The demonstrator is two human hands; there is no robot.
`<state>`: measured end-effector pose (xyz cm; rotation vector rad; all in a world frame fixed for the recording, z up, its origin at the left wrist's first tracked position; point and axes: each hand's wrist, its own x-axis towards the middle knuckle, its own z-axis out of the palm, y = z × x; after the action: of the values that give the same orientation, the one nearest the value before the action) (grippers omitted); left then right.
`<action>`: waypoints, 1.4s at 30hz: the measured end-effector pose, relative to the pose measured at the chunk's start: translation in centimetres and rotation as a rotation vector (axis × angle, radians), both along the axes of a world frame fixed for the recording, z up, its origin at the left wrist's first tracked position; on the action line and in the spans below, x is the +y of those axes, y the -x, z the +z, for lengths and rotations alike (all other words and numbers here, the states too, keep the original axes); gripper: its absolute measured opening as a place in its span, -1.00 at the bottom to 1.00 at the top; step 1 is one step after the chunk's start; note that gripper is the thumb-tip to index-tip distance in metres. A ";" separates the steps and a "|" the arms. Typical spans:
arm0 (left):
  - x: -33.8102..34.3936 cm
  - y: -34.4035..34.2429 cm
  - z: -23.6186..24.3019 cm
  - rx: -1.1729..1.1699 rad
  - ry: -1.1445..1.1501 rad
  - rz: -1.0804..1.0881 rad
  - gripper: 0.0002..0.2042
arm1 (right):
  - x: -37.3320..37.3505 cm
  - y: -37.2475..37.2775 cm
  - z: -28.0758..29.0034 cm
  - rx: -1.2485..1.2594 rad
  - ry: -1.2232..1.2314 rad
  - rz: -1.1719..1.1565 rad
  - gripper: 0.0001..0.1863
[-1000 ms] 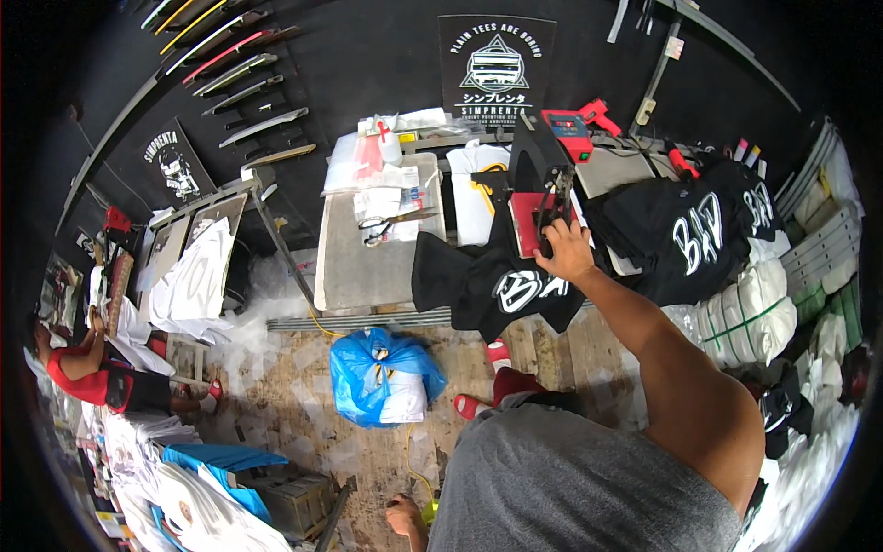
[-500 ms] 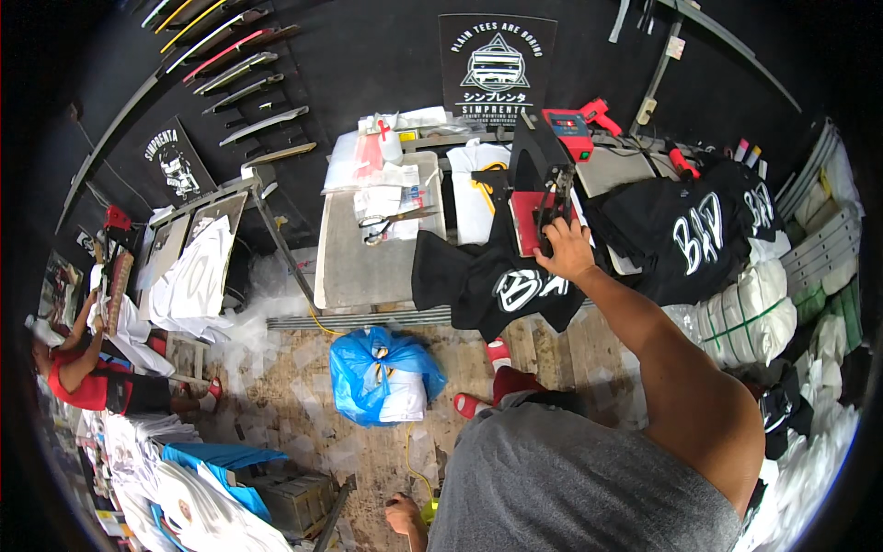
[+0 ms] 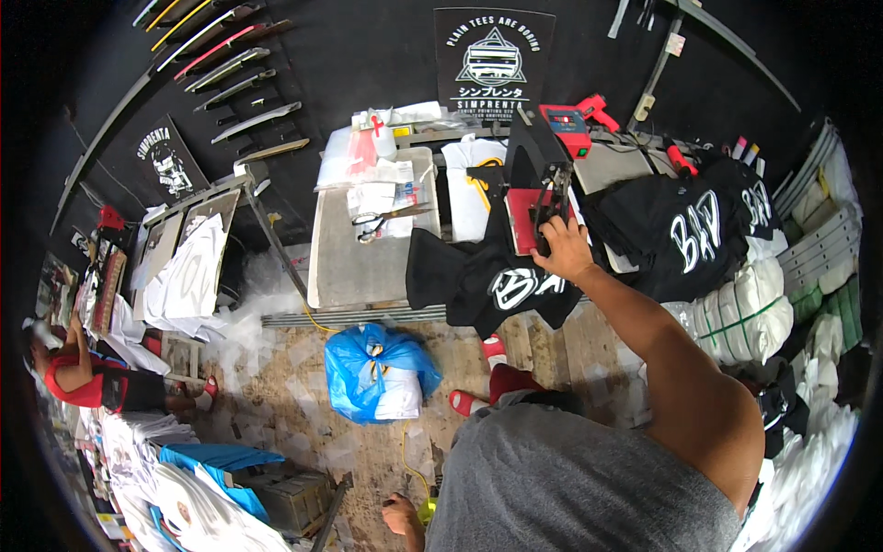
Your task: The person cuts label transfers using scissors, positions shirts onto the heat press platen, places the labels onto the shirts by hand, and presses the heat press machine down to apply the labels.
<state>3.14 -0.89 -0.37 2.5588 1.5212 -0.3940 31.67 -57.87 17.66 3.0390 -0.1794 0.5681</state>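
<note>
My right hand (image 3: 566, 253) is closed on the black handle of a heat press (image 3: 538, 147), over its red pad (image 3: 522, 216). A black T-shirt (image 3: 451, 276) with white lettering lies draped from under the press over the bench's front edge, and more printed black shirts (image 3: 644, 212) are piled to its right. Down by my grey top, my left hand (image 3: 400, 515) has its fingers curled beside a yellow-green object (image 3: 428, 511); what it holds is too small to make out. A red control box (image 3: 566, 129) sits behind the press.
Scissors (image 3: 395, 213) and papers lie on a grey platen (image 3: 359, 267). A blue bag (image 3: 354, 377) is on the floor. Another person in red (image 3: 83, 377) works at the far left, near piled white shirts (image 3: 193, 506). Wrapped white bundles (image 3: 745, 313) stand at the right.
The view has shifted slightly, moving the bench a little up and left in the picture. The person at left has moved their arms. My hands have stayed in the same positions.
</note>
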 end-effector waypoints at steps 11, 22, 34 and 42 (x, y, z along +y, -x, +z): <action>3.2 1.9 -3.7 0.086 0.076 -0.040 -0.59 | -0.7 3.0 22.0 0.310 -0.422 0.315 -0.38; -9.2 -21.4 -0.6 -0.530 0.620 -0.826 -0.69 | -9.9 -20.4 16.6 -0.263 0.038 -0.249 -0.29; -30.9 -54.5 7.6 0.219 -0.133 -1.844 -0.51 | -21.2 -21.2 18.9 -0.106 -0.127 0.563 -0.47; -37.8 -45.9 18.4 -0.295 1.343 -1.079 -0.92 | -26.2 -24.6 17.4 -0.109 -0.359 0.757 -0.42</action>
<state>48.99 -38.69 18.02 1.8024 -0.3881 -0.7212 56.25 -84.02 35.02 3.3483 1.0094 0.8000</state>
